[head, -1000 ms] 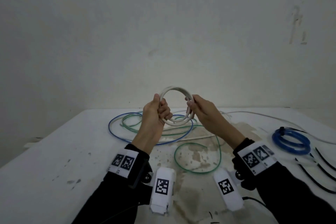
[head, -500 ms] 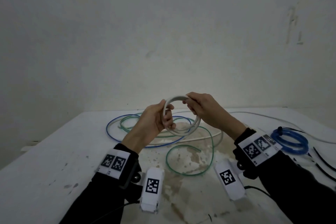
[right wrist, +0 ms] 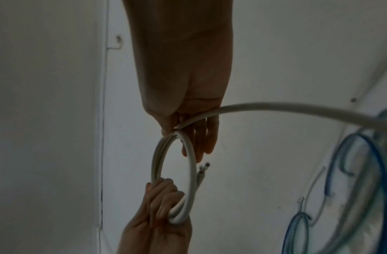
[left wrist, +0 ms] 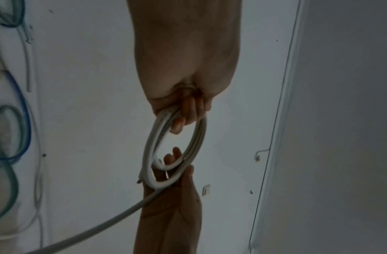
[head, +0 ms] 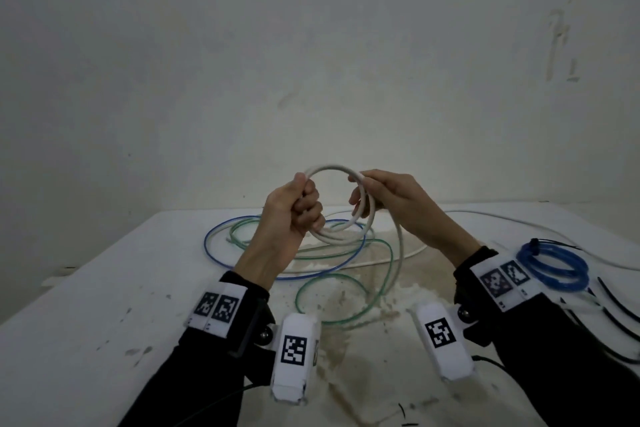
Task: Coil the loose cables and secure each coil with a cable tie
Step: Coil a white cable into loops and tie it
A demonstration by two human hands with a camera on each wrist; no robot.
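Note:
I hold a white cable coil (head: 341, 204) upright above the table, made of several loops. My left hand (head: 298, 208) grips its left side in a fist, seen also in the left wrist view, left hand (left wrist: 185, 110) around the white coil (left wrist: 151, 151). My right hand (head: 377, 191) pinches the right side of the coil, and the free white length (head: 398, 253) drops from it to the table. In the right wrist view the right hand (right wrist: 188, 123) holds the white coil (right wrist: 188, 171) and the free length (right wrist: 296, 108) runs off right. A stripped cable end (right wrist: 204, 167) sticks out of the coil.
Loose blue cable (head: 221, 253) and green cable (head: 346, 288) lie in loops on the white table (head: 104, 305) under my hands. A tied blue coil (head: 550, 263) sits at the right, with black cable ties (head: 620, 319) beside it. A wall stands behind the table.
The coil has been lifted and gained a turn; my right hand went over the top of the ring and came back to its right side, drawing up the free white length.

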